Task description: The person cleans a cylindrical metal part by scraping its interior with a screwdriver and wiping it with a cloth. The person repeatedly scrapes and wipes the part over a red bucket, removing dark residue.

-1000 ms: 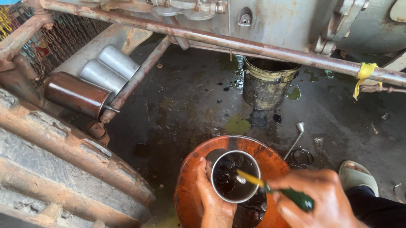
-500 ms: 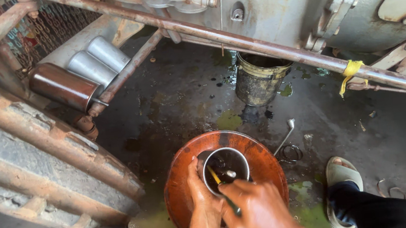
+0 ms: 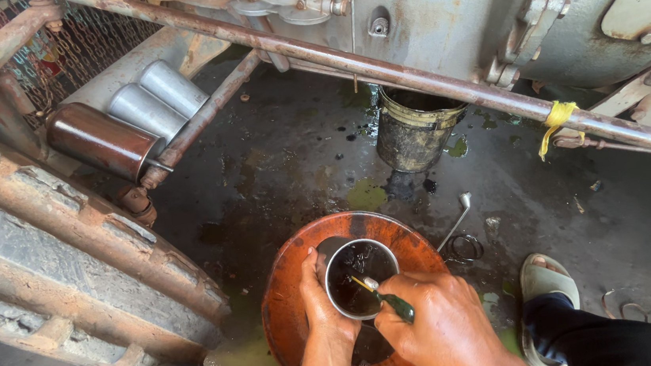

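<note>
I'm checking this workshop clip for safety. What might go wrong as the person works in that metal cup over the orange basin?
The left hand grips only the rim of the metal cup; wet with dark oil, it might slip and splash. The right hand prods inside with a green-handled tool, which could tip the cup. Oil pooled on the floor near the sandalled foot looks slippery.
</note>
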